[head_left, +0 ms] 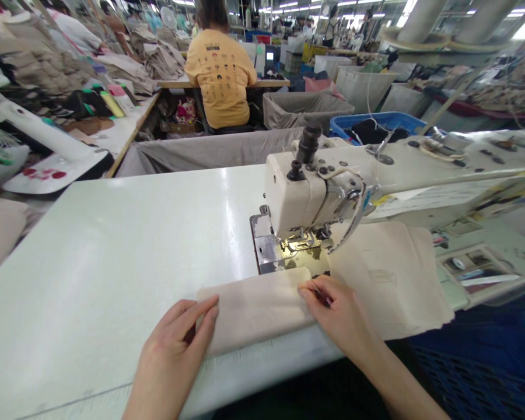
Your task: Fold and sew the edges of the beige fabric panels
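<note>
A folded strip of beige fabric (258,309) lies along the front of the white table, just before a sewing machine (297,192). My left hand (175,344) pinches its left end between thumb and forefinger. At the strip's right end, by the machine's metal needle plate (269,251), the fingertips of my right hand (339,312) are closed on the fabric corner. Something small and dark shows inside the right fingers; I cannot make out what. Under the machine arm, a second beige fabric piece (389,280) lies flat beside my right hand.
A ruler scale (109,396) runs along the table's front edge. An open tray (481,265) of small tools is at the right, with a blue crate (476,367) below. Beyond the table stand a cloth-lined bin (201,151) and a seated person in a yellow shirt (223,76).
</note>
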`<state>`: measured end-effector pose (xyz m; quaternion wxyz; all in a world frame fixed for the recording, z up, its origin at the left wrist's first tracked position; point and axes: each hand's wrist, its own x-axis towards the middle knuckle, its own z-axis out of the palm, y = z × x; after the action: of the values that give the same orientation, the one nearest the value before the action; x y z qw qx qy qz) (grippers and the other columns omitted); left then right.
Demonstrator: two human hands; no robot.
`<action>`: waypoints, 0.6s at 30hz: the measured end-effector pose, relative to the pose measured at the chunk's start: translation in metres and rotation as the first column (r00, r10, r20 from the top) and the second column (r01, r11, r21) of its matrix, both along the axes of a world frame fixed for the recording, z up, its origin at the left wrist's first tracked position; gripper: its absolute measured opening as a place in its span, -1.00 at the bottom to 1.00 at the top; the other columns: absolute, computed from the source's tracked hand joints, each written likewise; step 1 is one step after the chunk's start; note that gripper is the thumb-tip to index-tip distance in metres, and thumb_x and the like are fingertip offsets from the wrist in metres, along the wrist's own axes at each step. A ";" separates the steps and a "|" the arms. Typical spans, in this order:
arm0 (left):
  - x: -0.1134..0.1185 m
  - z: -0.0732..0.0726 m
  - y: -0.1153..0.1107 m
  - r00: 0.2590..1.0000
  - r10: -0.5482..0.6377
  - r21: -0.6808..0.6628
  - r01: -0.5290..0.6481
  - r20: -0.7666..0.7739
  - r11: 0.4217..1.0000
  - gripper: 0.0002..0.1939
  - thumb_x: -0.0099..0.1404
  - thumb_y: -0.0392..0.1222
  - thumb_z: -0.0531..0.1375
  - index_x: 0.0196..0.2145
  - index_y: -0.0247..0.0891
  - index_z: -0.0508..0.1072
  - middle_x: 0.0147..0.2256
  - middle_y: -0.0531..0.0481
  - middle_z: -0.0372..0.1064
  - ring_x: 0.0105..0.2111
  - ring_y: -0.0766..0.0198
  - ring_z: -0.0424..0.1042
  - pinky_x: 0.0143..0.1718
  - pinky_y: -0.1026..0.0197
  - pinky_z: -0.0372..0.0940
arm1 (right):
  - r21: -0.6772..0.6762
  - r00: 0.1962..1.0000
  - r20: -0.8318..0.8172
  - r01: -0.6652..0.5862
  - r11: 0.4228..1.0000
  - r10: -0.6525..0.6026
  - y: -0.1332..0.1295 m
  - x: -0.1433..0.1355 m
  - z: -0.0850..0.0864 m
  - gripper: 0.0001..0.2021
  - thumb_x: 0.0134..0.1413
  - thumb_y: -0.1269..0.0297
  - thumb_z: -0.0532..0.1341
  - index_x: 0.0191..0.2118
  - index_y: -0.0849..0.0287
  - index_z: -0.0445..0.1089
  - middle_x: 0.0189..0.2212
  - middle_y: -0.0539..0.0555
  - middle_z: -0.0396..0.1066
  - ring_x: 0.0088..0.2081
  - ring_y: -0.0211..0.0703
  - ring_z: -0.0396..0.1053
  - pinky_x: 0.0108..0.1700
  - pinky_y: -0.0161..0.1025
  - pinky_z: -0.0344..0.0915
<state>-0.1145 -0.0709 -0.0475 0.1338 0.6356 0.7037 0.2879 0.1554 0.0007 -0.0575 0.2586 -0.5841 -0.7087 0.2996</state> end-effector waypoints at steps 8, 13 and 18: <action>0.003 0.000 -0.003 0.999 0.051 0.051 -0.050 -0.017 0.997 -0.67 0.37 0.08 0.12 -0.21 -0.11 0.61 -0.31 0.03 0.48 -0.39 0.25 0.51 -0.39 0.29 0.41 | 0.029 1.000 0.003 -0.002 1.000 0.002 -0.002 0.000 -0.002 -0.74 0.22 0.22 0.14 -0.44 0.14 0.46 -0.52 -0.02 0.38 -0.47 -0.22 0.29 -0.39 -0.28 0.18; 0.002 0.000 -0.003 0.998 0.054 0.046 -0.053 -0.029 0.998 -0.67 0.37 0.08 0.12 -0.19 -0.10 0.61 -0.29 0.02 0.49 -0.37 0.25 0.52 -0.35 0.28 0.43 | 0.045 1.000 0.002 0.005 0.999 -0.005 -0.002 0.001 -0.002 -0.74 0.22 0.22 0.14 -0.46 0.13 0.46 -0.53 -0.03 0.38 -0.48 -0.22 0.29 -0.40 -0.29 0.19; 0.000 -0.001 -0.003 0.999 0.033 0.030 -0.032 -0.020 0.999 -0.69 0.36 0.07 0.14 -0.18 -0.09 0.61 -0.27 0.03 0.49 -0.35 0.25 0.52 -0.35 0.29 0.43 | 0.043 1.000 0.003 0.019 0.999 -0.019 -0.002 0.001 -0.002 -0.74 0.20 0.22 0.15 -0.47 0.12 0.46 -0.55 -0.02 0.38 -0.49 -0.22 0.28 -0.42 -0.28 0.18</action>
<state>-0.1140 -0.0739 -0.0488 0.1123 0.6289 0.7110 0.2938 0.1565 -0.0013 -0.0598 0.2726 -0.5856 -0.7098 0.2809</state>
